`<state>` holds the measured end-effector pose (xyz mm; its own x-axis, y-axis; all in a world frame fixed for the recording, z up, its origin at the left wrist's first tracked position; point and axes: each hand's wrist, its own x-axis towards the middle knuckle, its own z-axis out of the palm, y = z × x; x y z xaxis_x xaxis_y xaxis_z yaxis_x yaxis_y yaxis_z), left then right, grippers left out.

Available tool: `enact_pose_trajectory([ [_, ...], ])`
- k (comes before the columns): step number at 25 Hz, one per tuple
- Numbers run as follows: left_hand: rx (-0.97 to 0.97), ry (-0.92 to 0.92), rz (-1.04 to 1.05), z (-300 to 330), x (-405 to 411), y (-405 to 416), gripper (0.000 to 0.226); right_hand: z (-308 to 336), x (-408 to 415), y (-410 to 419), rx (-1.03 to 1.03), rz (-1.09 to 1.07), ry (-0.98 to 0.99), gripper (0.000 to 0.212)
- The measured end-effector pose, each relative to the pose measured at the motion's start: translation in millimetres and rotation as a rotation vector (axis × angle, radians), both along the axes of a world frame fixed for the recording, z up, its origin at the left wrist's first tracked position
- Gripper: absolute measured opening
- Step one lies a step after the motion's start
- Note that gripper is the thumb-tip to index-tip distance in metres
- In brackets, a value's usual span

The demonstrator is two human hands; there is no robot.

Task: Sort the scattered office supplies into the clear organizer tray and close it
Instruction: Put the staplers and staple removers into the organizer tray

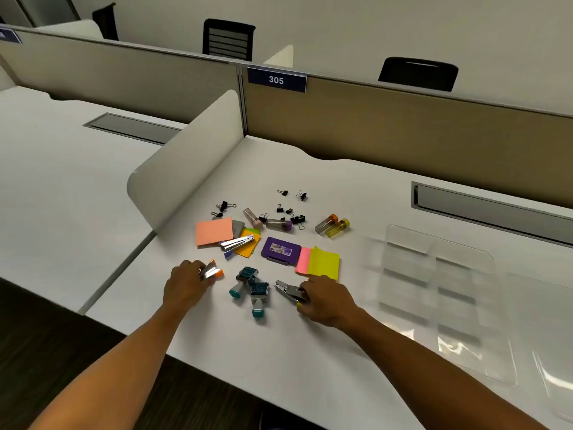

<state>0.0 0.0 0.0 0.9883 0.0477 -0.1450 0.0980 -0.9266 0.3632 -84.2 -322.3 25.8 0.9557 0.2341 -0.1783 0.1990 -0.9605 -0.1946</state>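
The right hand (325, 301) is closed on a metal hole punch (290, 290), the left hand (186, 287) on a small orange-tipped stapler (210, 270). The empty clear plastic organizer tray (434, 274) is seen rightward, nearer the right hand.

Two bare forearms reach in from the near edge, with no sleeves, watch, bracelet or rings showing on either. The left hand (186, 285) and right hand (328, 301) are ungloved, fingers slim, the nails too small to make out.
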Motion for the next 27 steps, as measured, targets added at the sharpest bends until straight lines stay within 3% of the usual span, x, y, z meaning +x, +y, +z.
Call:
enact_pose_trajectory([
  [8, -0.188, -0.193, 0.174, 6, -20, -13, 0.040, -2, -14, -1, 0.164, -0.149, 0.141, 0.042],
  [12, -0.328, -0.320, 0.214, 18, -25, -34, 0.038, -1, -19, -5, 0.255, -0.204, 0.127, 0.035],
  [19, -0.526, -0.391, 0.123, 38, -34, -80, 0.035, 10, -36, -13, 0.564, -0.350, -0.053, 0.033],
  [27, -0.647, -0.317, -0.063, 55, -54, -159, 0.029, 43, -62, -63, 0.875, -0.544, -0.177, 0.027],
])
